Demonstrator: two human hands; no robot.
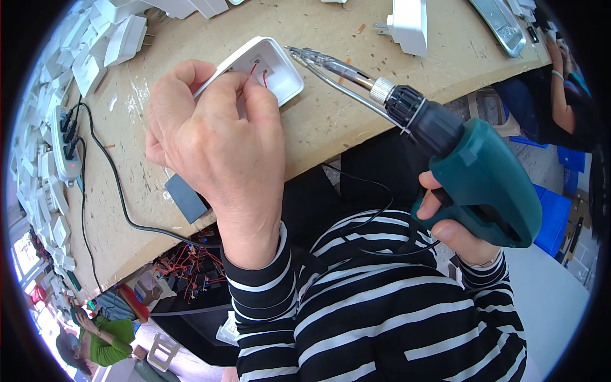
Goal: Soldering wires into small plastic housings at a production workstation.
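Observation:
My left hand [219, 134] is closed on a white plastic plug housing [289, 79], which lies open side up on the table. Its thumb and fingertips reach inside, close to two red wires [265, 78] standing up from metal contacts in the bottom; the fingertips are partly hidden. In my right hand [463, 240] is a dark green soldering gun [493, 178], fingers wrapped round its handle at the trigger. The gun's long metal tip and thin bent feed tube point left, ending just beside the housing's right rim, apart from the wires.
White plug housings [95, 48] are heaped along the left. A power strip [65, 143] with black cords stands before them. Another white plug [410, 28] and a metal tray [499, 25] lie on the far side. Red-wired parts [194, 270] fill a black bin below the table edge. Other people sit nearby.

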